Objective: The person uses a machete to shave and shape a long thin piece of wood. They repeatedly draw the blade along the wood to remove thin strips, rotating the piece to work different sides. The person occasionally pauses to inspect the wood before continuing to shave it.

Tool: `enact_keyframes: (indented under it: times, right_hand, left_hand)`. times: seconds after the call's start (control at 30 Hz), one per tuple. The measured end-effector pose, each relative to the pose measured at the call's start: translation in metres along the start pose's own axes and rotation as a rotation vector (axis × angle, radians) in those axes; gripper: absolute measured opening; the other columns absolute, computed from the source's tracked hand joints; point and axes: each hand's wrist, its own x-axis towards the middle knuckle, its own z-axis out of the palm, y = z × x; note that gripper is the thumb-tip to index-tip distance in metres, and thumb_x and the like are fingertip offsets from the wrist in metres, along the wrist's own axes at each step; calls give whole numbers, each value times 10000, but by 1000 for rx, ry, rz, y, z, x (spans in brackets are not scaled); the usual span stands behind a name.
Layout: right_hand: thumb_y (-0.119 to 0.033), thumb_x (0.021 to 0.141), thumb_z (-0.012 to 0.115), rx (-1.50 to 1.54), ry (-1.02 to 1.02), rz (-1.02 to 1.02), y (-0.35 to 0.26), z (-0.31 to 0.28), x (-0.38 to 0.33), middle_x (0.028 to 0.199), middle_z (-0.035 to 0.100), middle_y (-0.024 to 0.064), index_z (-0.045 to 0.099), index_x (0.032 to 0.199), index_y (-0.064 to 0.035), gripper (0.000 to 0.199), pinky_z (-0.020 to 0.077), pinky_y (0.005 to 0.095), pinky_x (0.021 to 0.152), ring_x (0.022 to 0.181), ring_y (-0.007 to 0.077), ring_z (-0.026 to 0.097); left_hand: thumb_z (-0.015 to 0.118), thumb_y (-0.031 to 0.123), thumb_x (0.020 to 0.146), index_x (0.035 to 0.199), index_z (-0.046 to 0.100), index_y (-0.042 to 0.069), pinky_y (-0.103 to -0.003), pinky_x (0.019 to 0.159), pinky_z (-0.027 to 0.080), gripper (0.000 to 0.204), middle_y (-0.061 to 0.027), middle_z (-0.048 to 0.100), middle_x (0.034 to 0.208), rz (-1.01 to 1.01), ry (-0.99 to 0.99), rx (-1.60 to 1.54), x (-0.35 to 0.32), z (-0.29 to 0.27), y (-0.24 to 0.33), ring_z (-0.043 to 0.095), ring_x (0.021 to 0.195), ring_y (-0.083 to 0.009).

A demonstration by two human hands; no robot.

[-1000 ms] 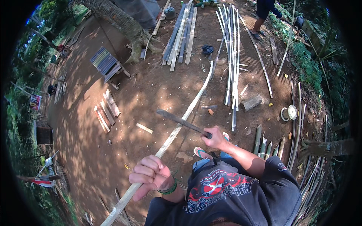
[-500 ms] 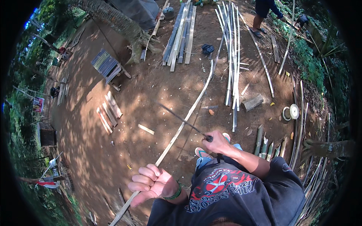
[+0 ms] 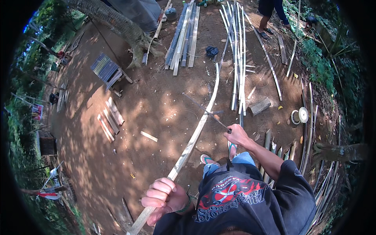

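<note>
My left hand (image 3: 166,199) is closed round a long pale bamboo strip (image 3: 190,145) near its lower end. The strip slants up and away to the right, its far end by other strips on the ground. In my right hand (image 3: 237,135) is a long, thin-bladed knife (image 3: 200,107), gripped by its dark handle. Its blade crosses the bamboo strip well beyond my left hand; whether it touches the strip I cannot tell. My fingers hide most of the handle.
Long bamboo strips (image 3: 242,62) and a darker bundle (image 3: 183,37) lie ahead. A short log (image 3: 259,106) and a round pale object (image 3: 303,114) are at right. Cut bamboo pieces (image 3: 111,119) and a slatted bamboo stand (image 3: 105,69) are at left. Another person (image 3: 270,15) stands far right.
My right hand has moved forward and to the right with the knife, so the blade crosses the strip farther from me. My left hand has shifted slightly right and nearer with the strip.
</note>
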Motion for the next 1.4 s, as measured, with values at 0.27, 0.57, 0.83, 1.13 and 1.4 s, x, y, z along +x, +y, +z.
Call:
enact_keyframes:
  times: [0.27,0.57,0.83,1.13,1.4]
  right_hand:
    - [-202,739,644,173,-88,-229,-61,5,-29,619,613,219,661,746,31,233,493,440,610,596,359,631]
    - [-215,737,642,200,-101,-304,-80,-5,-44,602,597,225,683,776,-3,219,482,461,619,572,433,574]
    - [-213,762,654,147,30,133,19,16,50,584,591,162,669,758,50,264,466,387,594,574,199,581]
    - [-230,745,651,168,-2,-231,-107,-2,-13,677,614,257,678,782,7,242,496,475,635,681,437,629]
    - [-197,758,648,211,96,90,-41,30,37,596,596,207,605,677,40,254,482,426,591,561,327,627]
  left_hand:
    - [401,686,948,759,407,110,-270,509,307,606,19,317,651,4,122,8,1,-2,-10,306,572,-125]
    - [363,672,960,743,361,128,-262,519,297,586,27,253,653,67,257,76,8,9,-22,243,581,-120]
    - [361,562,1026,764,373,130,-265,599,381,505,19,288,676,63,415,343,18,9,-18,328,636,-125]
    - [457,479,1034,622,343,149,-280,509,309,540,52,233,521,-54,-147,-74,50,-23,-30,230,445,-92]
    - [400,486,1046,640,326,159,-272,546,272,526,48,252,559,-33,-111,-23,40,-17,-25,219,504,-101]
